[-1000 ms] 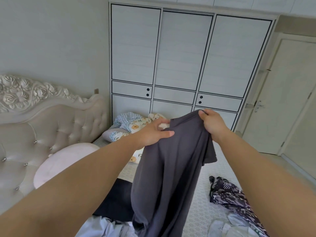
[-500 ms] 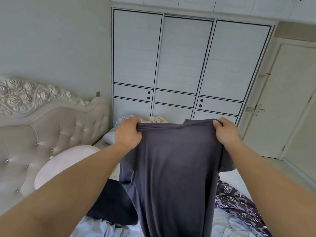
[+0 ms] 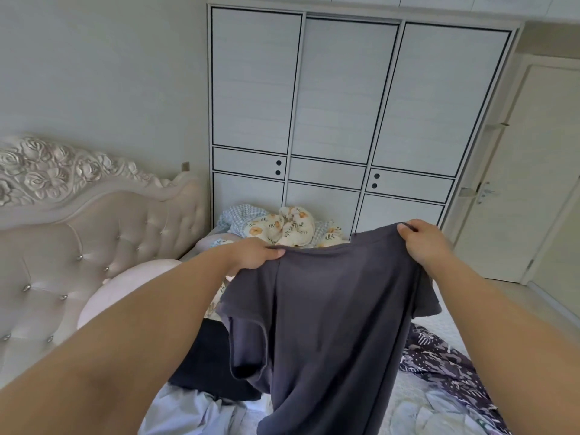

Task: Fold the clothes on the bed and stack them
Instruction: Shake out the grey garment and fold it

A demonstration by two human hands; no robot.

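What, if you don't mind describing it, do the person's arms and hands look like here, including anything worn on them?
Both forearms are bare right up to the frame edge, with no sleeves in view. The left hand and right hand wear no gloves, and no watch, bracelet or ring shows on them. No markings show on either arm.

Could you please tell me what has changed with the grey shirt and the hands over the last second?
The hands drew apart: the left hand slid left along the top edge of the grey T-shirt, and the right hand moved right, spreading the bunched shirt wide. Both hands kept their grip. The dark garment and patterned garment stayed on the bed.
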